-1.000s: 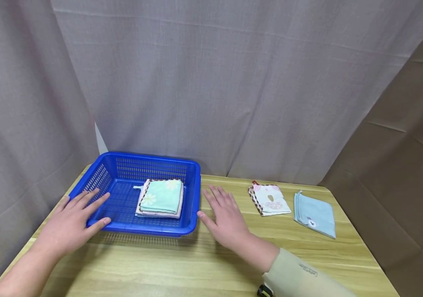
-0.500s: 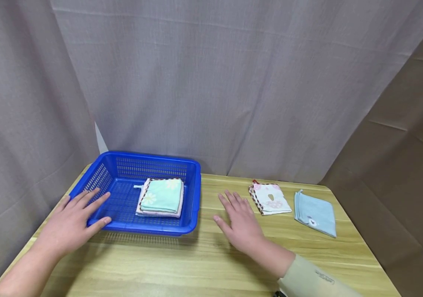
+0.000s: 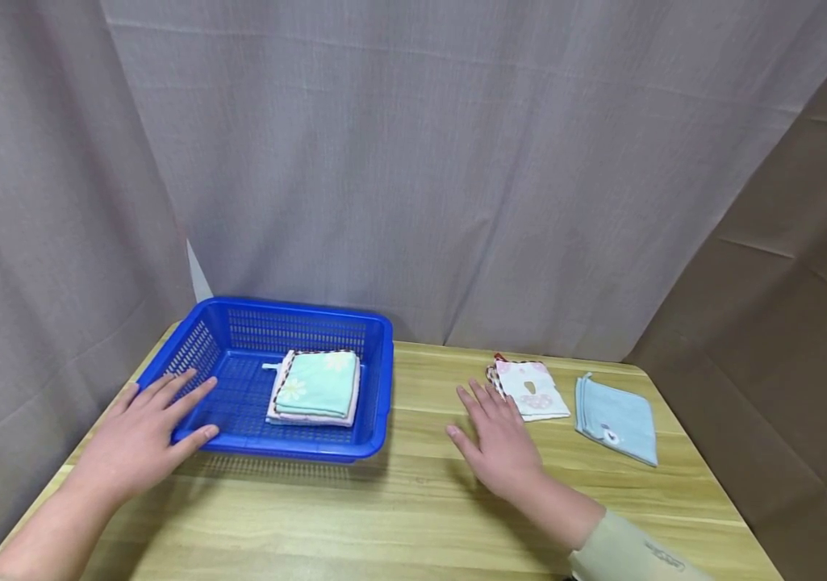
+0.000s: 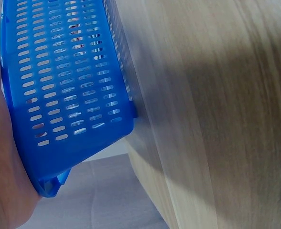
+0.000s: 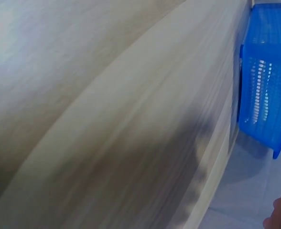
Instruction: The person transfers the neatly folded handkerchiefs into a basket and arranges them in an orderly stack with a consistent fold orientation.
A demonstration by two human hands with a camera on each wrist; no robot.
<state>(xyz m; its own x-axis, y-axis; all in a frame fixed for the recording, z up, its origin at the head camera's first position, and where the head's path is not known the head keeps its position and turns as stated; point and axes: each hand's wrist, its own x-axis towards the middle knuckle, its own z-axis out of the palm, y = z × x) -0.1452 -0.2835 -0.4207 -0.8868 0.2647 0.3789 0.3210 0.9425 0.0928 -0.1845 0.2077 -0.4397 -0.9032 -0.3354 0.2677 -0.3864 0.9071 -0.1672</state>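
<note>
My left hand (image 3: 133, 440) rests with spread fingers on the near left corner of a blue plastic basket (image 3: 275, 445); in the left wrist view the palm lies against the basket's rim (image 4: 10, 114). Inside the basket sits a stack of folded cloths, a mint-green one with flowers (image 3: 320, 386) on top. My right hand (image 3: 500, 444) hovers over the table with its fingers extended, holding nothing. Just beyond its fingertips lies a folded white cloth (image 3: 540, 395) with a pink print and checked edging, partly covered by the hand. Farther right is a folded light-blue cloth (image 3: 620, 415).
The wooden table (image 3: 297, 524) runs up to a grey curtain (image 3: 413, 177) at the back. A brown fabric wall (image 3: 798, 347) borders its right side. In the right wrist view the basket (image 5: 267, 90) stands at the far right.
My right hand has moved rightward from beside the basket to the near side of the white cloth. The left hand and the basket have stayed put.
</note>
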